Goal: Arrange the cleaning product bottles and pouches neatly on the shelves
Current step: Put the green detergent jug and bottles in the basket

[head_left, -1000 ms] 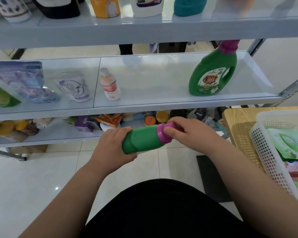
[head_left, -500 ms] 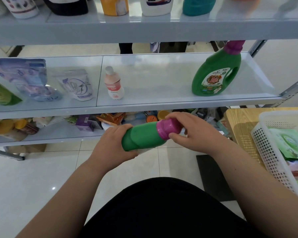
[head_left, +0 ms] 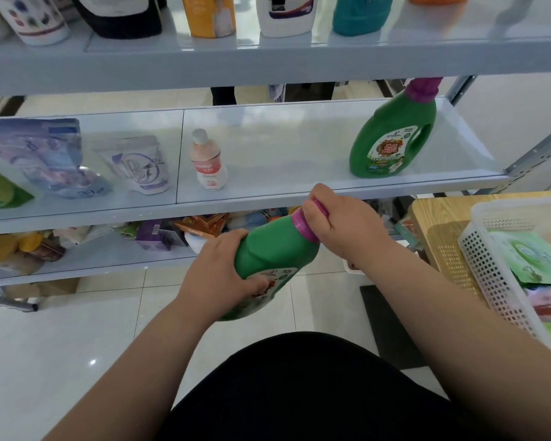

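My right hand [head_left: 341,224] hides most of the purple cap [head_left: 301,221] on the green bottle [head_left: 268,249]; my left hand [head_left: 223,268] covers part of its label [head_left: 279,278]. Top-shelf bottles [head_left: 210,14] are cropped by the upper edge, the white basket [head_left: 490,249] by the right.

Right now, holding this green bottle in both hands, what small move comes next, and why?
Probably lift the green plastic bottle with the purple cap and stand it beside the matching green handled jug on the middle shelf: left hand grips its body, right hand its cap.
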Motion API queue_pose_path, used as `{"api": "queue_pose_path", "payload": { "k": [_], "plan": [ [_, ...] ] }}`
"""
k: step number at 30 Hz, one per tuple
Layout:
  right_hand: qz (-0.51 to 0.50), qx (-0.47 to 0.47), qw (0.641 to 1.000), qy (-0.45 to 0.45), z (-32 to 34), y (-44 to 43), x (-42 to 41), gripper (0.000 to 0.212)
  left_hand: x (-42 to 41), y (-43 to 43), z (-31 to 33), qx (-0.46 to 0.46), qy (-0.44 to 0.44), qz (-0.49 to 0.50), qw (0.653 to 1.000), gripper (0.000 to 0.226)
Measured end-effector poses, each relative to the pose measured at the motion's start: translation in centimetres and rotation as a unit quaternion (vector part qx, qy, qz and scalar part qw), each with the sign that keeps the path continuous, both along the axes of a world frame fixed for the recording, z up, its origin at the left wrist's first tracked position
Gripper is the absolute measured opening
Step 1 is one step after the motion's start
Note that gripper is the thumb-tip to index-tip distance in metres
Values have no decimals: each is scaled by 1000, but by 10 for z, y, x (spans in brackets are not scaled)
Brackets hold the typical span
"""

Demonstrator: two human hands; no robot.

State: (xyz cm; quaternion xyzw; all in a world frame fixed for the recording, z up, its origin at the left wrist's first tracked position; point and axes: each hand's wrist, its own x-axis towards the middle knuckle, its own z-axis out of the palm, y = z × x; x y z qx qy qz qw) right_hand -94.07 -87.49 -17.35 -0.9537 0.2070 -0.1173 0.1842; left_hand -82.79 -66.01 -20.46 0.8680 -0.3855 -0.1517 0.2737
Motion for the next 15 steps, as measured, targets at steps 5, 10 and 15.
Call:
{"api": "queue_pose_path", "payload": {
  "k": [5,10,15],
  "plan": [
    [-60,269,959,-71,-3,3,-10,31,1,-2,1,24,49,-3,999,91],
    [-95,476,872,-69,-36,15,-47,39,9,-22,12,-67,141,-6,988,75],
    [-226,535,797,-165,-63,16,-89,20,-15,-69,17,-93,254,-51,961,44]
  ]
}}
